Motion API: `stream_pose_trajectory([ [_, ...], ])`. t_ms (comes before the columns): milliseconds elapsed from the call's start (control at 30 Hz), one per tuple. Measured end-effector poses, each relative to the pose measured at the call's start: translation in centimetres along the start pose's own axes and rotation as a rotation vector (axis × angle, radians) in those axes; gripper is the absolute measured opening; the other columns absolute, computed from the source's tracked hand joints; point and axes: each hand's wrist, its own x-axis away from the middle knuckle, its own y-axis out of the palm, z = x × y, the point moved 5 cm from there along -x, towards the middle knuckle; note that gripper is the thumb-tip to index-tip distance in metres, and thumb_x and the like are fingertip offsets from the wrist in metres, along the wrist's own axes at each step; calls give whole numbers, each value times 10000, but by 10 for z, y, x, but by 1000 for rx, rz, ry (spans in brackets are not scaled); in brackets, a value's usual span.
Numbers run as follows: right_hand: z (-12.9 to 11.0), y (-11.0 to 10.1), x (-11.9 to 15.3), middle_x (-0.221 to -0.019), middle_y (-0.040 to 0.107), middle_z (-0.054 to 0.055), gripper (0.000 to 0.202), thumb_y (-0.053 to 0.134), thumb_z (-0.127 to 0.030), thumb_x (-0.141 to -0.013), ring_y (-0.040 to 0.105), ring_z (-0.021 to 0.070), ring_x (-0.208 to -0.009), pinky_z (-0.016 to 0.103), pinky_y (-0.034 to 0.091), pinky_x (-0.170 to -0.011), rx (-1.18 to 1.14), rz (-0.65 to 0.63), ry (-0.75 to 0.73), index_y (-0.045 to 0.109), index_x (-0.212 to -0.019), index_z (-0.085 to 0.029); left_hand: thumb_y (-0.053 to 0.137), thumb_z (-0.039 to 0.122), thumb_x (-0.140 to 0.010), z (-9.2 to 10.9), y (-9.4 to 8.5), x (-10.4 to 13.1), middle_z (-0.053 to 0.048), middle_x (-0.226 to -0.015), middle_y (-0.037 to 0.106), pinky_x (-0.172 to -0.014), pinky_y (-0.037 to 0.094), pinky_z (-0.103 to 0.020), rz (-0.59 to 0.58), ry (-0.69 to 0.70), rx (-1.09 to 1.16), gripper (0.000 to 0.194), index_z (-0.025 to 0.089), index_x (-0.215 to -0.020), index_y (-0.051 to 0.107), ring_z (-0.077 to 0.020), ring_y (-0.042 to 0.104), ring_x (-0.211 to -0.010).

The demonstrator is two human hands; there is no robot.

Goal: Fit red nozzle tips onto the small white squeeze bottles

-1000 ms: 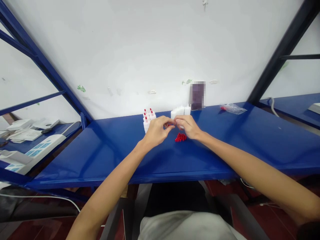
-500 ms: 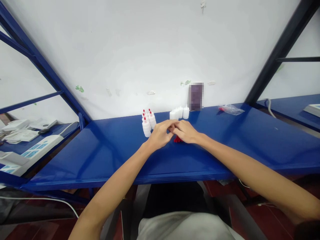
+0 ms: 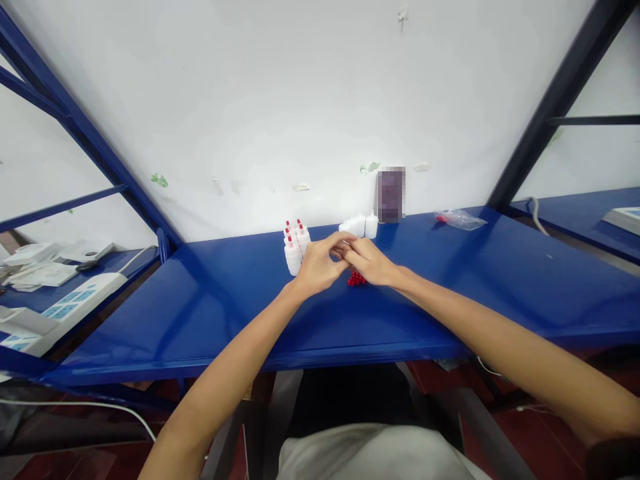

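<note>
My left hand and my right hand meet above the middle of the blue table, fingertips together. Both are closed, with fingers curled round something I cannot make out. Just below my right hand lies a small pile of red caps. White bottles with red tips stand upright in a group beside my left hand. Behind the hands, near the wall, is a cluster of white bottles with no red tips, partly hidden by my fingers.
A dark, pixelated upright object leans against the wall. A clear plastic bag with something red inside lies at the back right of the table. At far left are a white power strip and white boxes.
My hands remain together, with their fingers slightly shifted and my left fingers arched a little higher. More of the red pile shows below them.
</note>
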Motion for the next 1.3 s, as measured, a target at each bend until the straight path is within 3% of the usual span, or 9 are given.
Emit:
stream_pose_trajectory([
  [133,8,0,0,-570,494,-26,255,406,-314,-937,454,129,-545,261,310,-531,-31,14,49,511,-745,-182,603,-3,-733,-2,1,-6,-29,-890,736,-701,581,-224,-32,-95,29,479,179,-1174,645,-124,699,-758],
  [300,12,-4,2,-593,524,-49,416,365,-503,-992,508,144,-545,264,373,-571,-123,35,116,542,-1181,-178,708,168,-777,-3,-27,-11,-31,-806,733,-687,589,-252,-20,-238,21,337,154,-1110,659,-131,698,-685],
  [500,32,-13,0,-592,514,-11,399,341,-388,-965,501,148,-587,274,362,-625,93,101,195,635,-813,-164,783,188,-700,-2,-76,-13,-30,-664,697,-604,530,-273,-226,-337,-377,102,157,-734,692,-167,663,-629],
  [633,50,-12,-2,-633,559,1,296,355,-215,-859,528,156,-628,273,373,-653,134,45,250,643,-818,-163,756,91,-678,-1,-70,-7,-30,-655,700,-560,485,-270,-349,-317,-554,130,167,-768,701,-184,660,-606],
  [833,70,-9,-1,-700,630,16,264,468,-350,-859,579,152,-654,268,406,-677,-13,34,352,641,-817,-154,723,36,-691,-18,-50,4,-42,-692,709,-607,503,-275,-427,-299,-626,173,157,-809,683,-202,685,-660],
  [1000,71,-11,1,-582,533,-15,345,419,-386,-892,525,144,-588,270,380,-623,-20,106,357,628,-730,-165,760,111,-717,-8,-52,6,-56,-829,709,-720,549,-321,-286,-210,-580,185,159,-879,685,-183,670,-678],
  [1100,53,-12,-2,-552,500,-24,358,389,-398,-909,493,140,-556,272,375,-599,-117,161,282,622,-758,-171,745,162,-769,6,-46,1,-73,-994,696,-726,567,-306,-127,-169,-330,214,162,-972,680,-132,658,-673],
  [1200,33,-2,-4,-523,501,-31,364,330,-433,-920,452,135,-483,270,366,-534,-414,66,229,585,-860,-181,764,204,-763,8,-34,-4,-76,-994,683,-665,578,-258,25,-217,30,278,153,-1015,657,-125,665,-717],
  [1300,21,11,-3,-526,502,-44,302,358,-448,-894,411,128,-434,263,330,-474,-607,-25,210,522,-928,-197,767,211,-760,5,-22,-6,-70,-942,670,-677,590,-252,122,-221,180,265,145,-990,652,-137,667,-774],
])
